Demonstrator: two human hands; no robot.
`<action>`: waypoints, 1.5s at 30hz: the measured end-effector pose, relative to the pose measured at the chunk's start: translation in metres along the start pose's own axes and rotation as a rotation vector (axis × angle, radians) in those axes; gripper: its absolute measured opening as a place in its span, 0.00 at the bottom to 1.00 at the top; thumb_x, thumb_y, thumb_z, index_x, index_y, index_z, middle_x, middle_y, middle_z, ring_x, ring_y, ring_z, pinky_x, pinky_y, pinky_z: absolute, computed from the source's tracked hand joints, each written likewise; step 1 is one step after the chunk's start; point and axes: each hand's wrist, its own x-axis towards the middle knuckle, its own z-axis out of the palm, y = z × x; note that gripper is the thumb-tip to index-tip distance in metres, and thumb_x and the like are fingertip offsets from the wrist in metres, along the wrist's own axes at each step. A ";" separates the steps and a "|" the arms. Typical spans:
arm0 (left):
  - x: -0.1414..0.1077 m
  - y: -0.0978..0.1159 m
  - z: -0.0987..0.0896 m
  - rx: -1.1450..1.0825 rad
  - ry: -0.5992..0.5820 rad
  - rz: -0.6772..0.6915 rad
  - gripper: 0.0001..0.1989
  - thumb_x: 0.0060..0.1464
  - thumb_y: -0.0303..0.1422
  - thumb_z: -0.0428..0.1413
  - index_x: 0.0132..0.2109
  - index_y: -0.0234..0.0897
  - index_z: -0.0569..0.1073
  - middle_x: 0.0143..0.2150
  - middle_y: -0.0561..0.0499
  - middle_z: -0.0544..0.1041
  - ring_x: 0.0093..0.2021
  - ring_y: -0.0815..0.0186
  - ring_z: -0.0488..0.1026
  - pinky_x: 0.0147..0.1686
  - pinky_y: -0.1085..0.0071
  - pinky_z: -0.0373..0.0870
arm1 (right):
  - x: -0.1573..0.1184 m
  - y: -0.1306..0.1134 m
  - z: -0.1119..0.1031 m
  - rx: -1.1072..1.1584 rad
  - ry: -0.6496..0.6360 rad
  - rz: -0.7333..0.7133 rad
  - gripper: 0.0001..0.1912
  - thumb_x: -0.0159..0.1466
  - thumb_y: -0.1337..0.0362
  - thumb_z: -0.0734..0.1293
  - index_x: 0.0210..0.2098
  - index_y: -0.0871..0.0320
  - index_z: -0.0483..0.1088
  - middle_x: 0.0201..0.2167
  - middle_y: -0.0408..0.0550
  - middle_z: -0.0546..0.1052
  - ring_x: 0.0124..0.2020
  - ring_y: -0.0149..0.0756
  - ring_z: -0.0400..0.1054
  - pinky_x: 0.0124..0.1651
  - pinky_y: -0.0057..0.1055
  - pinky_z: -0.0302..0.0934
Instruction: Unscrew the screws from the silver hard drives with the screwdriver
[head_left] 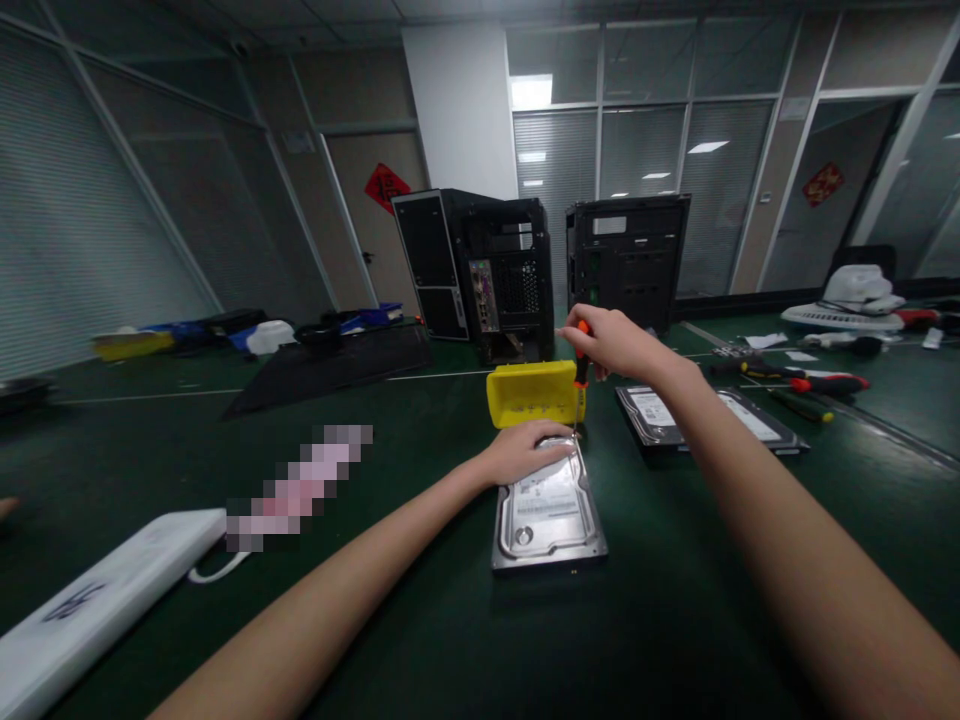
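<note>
A silver hard drive (551, 510) lies label side up on the green table. My left hand (521, 452) grips its far left part, thumb across the top face and fingers along the far end. Above the drive's far right corner, my right hand (611, 345) is closed on the orange and black handle of a screwdriver (580, 375). The screwdriver stands upright, its thin shaft reaching down to that corner; the tip is too small to make out. Just behind the drive is a yellow plastic tray (525, 395) with handwriting on its side.
Two more hard drives (652, 415) lie to the right, partly behind my right forearm. Pliers with red handles (829, 384) and other tools are farther right. Two black computer cases (502, 270) stand at the back. A white box (112, 585) sits at the near left.
</note>
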 end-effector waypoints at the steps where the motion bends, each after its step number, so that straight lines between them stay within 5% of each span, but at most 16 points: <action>1: 0.000 0.000 0.000 0.000 -0.002 0.000 0.21 0.59 0.47 0.45 0.52 0.40 0.69 0.53 0.49 0.70 0.51 0.60 0.67 0.49 0.67 0.61 | 0.001 0.001 0.001 0.001 -0.003 -0.001 0.14 0.61 0.53 0.55 0.33 0.58 0.61 0.24 0.47 0.71 0.14 0.27 0.63 0.19 0.25 0.56; 10: 0.000 -0.002 0.000 -0.003 -0.006 0.012 0.21 0.59 0.46 0.45 0.52 0.40 0.68 0.53 0.49 0.70 0.51 0.61 0.67 0.49 0.66 0.62 | 0.005 0.003 0.003 0.087 -0.032 0.002 0.24 0.63 0.47 0.48 0.28 0.59 0.62 0.23 0.48 0.70 0.17 0.28 0.64 0.22 0.26 0.57; 15: 0.001 -0.004 0.002 -0.003 0.007 0.019 0.21 0.59 0.46 0.45 0.52 0.40 0.69 0.52 0.49 0.71 0.51 0.61 0.67 0.50 0.66 0.61 | 0.005 0.001 0.001 0.150 -0.099 0.005 0.15 0.63 0.58 0.50 0.30 0.60 0.62 0.24 0.47 0.69 0.17 0.28 0.65 0.20 0.25 0.59; 24: 0.000 -0.002 0.001 0.001 -0.001 0.008 0.21 0.59 0.46 0.45 0.52 0.40 0.69 0.53 0.49 0.70 0.51 0.61 0.67 0.50 0.66 0.61 | 0.004 -0.006 0.005 0.347 -0.174 -0.041 0.15 0.64 0.57 0.52 0.31 0.60 0.61 0.24 0.46 0.70 0.16 0.28 0.66 0.19 0.26 0.62; 45: 0.000 0.000 0.000 -0.002 0.000 0.001 0.21 0.59 0.46 0.45 0.52 0.39 0.69 0.53 0.48 0.70 0.52 0.60 0.66 0.50 0.66 0.61 | 0.002 0.000 0.001 0.354 -0.210 -0.040 0.15 0.62 0.51 0.54 0.31 0.57 0.56 0.21 0.44 0.70 0.18 0.34 0.69 0.20 0.31 0.65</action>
